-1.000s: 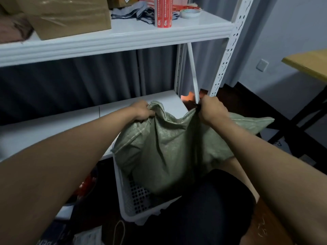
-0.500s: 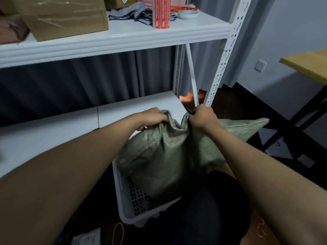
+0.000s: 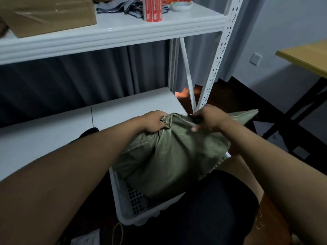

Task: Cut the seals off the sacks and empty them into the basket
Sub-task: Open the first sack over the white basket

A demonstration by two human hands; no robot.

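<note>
Left hand (image 3: pixel 155 122) grips sack (image 3: pixel 169 156); shelf post (image 3: pixel 212 75) behind.

Left arm: bare, reaching forward from lower left
Left hand (image 3: pixel 154 122): fingers curled, gripping a bunched fold of the green woven sack (image 3: pixel 169 156)
Right arm: bare, reaching in from lower right
Right hand (image 3: pixel 209 119): knuckles up, holding a dark object against the sack top; one fingertip points down

The sack (image 3: pixel 169 156) is coarse woven plastic cloth, dull green, and the basket (image 3: pixel 131 200) under it is white perforated plastic. Far up, the shelf (image 3: pixel 113 32) shows smooth painted white, carrying a matt cardboard box (image 3: pixel 49 15) sealed with glossy tape.
</note>
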